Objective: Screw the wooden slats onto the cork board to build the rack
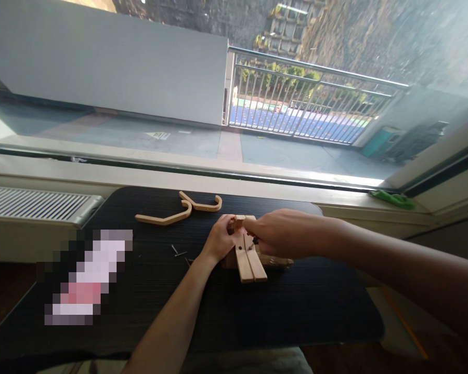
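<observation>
Two light wooden strips [251,267] lie side by side, with dark holes in their faces. They rest across a rough brown piece of wood [275,261] on the black table. My left hand [220,240] is closed round the far left side of the strips, its fingertips partly hidden. From the right, my right hand [276,234] is closed over the strips, with a small dark tip showing below its fingers. What it grips is mostly hidden. A screw [251,247] stands in the right strip, just below that hand.
Two bent wooden hooks [164,220] lie at the back of the black table [296,311]. Several loose screws [178,253] are left of my left hand. A blurred-out pale item [97,270] lies further left. Behind are the window sill, a radiator [35,202] and a green cloth [392,199].
</observation>
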`<state>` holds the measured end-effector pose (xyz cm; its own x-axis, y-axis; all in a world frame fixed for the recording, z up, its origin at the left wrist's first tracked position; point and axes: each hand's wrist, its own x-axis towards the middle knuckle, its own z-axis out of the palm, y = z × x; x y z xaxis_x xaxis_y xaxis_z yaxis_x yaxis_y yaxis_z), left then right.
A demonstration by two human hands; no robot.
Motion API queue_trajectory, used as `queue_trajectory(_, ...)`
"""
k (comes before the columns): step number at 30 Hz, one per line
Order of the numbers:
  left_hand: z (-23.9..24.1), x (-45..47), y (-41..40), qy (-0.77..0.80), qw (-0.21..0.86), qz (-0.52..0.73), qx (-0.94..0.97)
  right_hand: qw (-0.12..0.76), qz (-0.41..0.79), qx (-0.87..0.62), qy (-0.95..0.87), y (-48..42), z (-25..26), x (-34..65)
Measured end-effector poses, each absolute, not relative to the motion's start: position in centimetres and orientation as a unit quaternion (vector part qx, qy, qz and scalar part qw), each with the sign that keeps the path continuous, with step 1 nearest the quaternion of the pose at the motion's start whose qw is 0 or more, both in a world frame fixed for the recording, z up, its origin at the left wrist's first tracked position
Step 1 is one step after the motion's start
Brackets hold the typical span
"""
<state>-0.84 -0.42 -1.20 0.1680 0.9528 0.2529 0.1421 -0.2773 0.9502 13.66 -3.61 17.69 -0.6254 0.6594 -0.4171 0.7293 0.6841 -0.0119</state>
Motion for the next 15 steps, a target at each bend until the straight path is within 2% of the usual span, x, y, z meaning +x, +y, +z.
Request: queue_trajectory(15,-0.87,-0.83,-0.52,0.439,0.417,0.477,0.637,0.180,-0.140,0.397,0.889,-3.64,17.76,13.54)
